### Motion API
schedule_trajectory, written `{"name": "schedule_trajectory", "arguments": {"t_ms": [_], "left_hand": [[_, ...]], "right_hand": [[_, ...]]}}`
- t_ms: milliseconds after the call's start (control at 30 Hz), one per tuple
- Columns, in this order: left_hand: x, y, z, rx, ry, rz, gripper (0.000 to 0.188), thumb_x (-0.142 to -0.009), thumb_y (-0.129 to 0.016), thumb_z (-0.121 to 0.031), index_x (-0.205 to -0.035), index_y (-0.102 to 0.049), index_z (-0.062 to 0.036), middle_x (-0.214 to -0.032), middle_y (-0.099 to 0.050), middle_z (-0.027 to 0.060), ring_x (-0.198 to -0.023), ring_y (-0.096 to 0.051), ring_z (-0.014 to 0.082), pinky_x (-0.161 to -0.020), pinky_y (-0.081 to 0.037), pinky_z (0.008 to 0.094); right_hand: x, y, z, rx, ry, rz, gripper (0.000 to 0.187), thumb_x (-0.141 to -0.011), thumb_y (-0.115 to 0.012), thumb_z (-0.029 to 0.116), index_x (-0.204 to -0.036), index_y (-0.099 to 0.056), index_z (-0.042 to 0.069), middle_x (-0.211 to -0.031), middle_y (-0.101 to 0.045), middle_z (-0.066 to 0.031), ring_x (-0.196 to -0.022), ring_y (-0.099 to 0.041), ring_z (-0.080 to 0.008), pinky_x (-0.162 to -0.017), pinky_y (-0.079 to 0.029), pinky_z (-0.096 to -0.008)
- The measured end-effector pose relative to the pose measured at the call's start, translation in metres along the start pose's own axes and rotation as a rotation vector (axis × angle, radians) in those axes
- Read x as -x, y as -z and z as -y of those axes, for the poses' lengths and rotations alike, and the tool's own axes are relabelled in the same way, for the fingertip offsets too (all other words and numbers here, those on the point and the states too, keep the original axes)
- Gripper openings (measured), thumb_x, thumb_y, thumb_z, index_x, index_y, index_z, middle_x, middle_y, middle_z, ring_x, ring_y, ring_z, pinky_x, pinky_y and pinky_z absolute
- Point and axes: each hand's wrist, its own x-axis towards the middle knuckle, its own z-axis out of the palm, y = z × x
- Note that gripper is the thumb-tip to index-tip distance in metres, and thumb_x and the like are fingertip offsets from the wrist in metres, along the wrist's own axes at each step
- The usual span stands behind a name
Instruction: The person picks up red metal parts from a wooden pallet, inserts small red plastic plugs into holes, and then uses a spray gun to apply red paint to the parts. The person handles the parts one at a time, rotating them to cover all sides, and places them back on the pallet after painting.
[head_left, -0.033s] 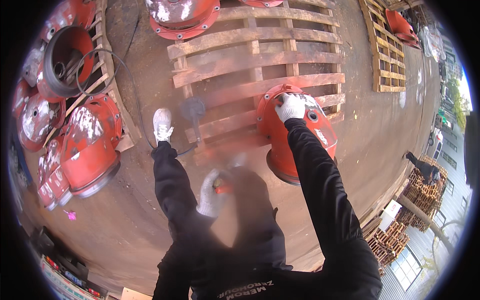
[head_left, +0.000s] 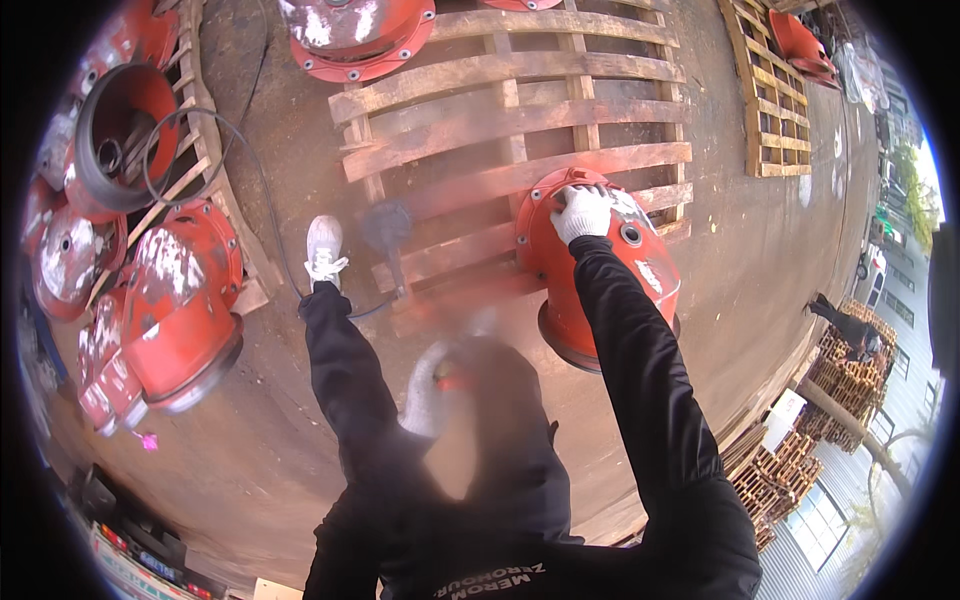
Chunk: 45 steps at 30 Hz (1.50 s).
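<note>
A large red painted metal housing [head_left: 610, 260], worn white in patches and flanged, sits at the near right edge of a wooden pallet [head_left: 520, 120]. My right hand [head_left: 583, 214], in a white glove, is closed on its upper flange, fingers curled over the edge. Low in the middle, my gloved left hand [head_left: 421, 390] is curled closed beside my dark-trousered leg. A small orange-red bit shows at its fingers; blur hides what it holds. A grey round-headed tool [head_left: 388, 225] rests by the pallet's left side, seen hazily, with a black cord at its lower end.
Several more red housings [head_left: 180, 310] crowd a pallet on the left, with the cord [head_left: 262, 165] looping over them. Another red housing [head_left: 360, 35] stands at the pallet's far end. A person [head_left: 850, 325] and stacked pallets [head_left: 785, 475] are at the far right.
My left hand has shifted slightly right and down, and more of it is hidden by haze. My right hand stays on the flange; the view has tilted a little.
</note>
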Motion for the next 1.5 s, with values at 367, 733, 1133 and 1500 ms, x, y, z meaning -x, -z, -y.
{"name": "schedule_trajectory", "arguments": {"t_ms": [367, 733, 1133, 1500], "left_hand": [[-0.065, 0.016, -0.113, -0.521, 0.512, 0.13, 0.039, -0.112, -0.044, -0.03, -0.125, -0.067, -0.0017, -0.113, -0.069, 0.0051, -0.102, -0.066, 0.0174, -0.097, -0.052, 0.0376], [-0.073, -0.007, -0.123, -0.506, 0.644, 0.137, 0.035, -0.11, -0.052, -0.032, -0.114, -0.07, -0.0032, -0.104, -0.072, 0.0049, -0.093, -0.068, 0.0152, -0.085, -0.054, 0.031], [-0.076, 0.006, -0.116, -0.532, 0.561, 0.096, 0.041, -0.111, -0.048, -0.038, -0.127, -0.068, -0.0056, -0.115, -0.071, 0.0018, -0.102, -0.064, 0.0127, -0.096, -0.052, 0.0339], [-0.08, 0.004, -0.121, -0.494, 0.584, 0.178, 0.04, -0.111, -0.047, -0.035, -0.12, -0.07, -0.0034, -0.114, -0.072, 0.0051, -0.101, -0.066, 0.0158, -0.094, -0.052, 0.0362]], "right_hand": [[-0.073, -0.118, -0.002, 0.292, -0.066, 0.195, 0.019, -0.083, -0.076, 0.031, -0.087, -0.08, 0.013, -0.092, -0.077, -0.009, -0.109, -0.068, -0.0258, -0.129, -0.023, -0.0502], [-0.075, -0.124, 0.012, 0.338, -0.108, 0.296, 0.032, -0.091, -0.067, 0.04, -0.087, -0.081, 0.012, -0.085, -0.077, -0.0132, -0.106, -0.071, -0.0265, -0.128, -0.024, -0.0468], [-0.071, -0.133, 0.012, 0.272, -0.132, 0.254, 0.024, -0.088, -0.064, 0.026, -0.085, -0.081, 0.01, -0.083, -0.077, -0.0138, -0.099, -0.073, -0.0264, -0.127, -0.027, -0.0462], [-0.074, -0.128, 0.019, 0.437, -0.106, 0.406, 0.037, -0.094, -0.068, 0.041, -0.104, -0.076, 0.007, -0.099, -0.076, -0.0158, -0.112, -0.068, -0.0293, -0.128, -0.024, -0.0481]]}}
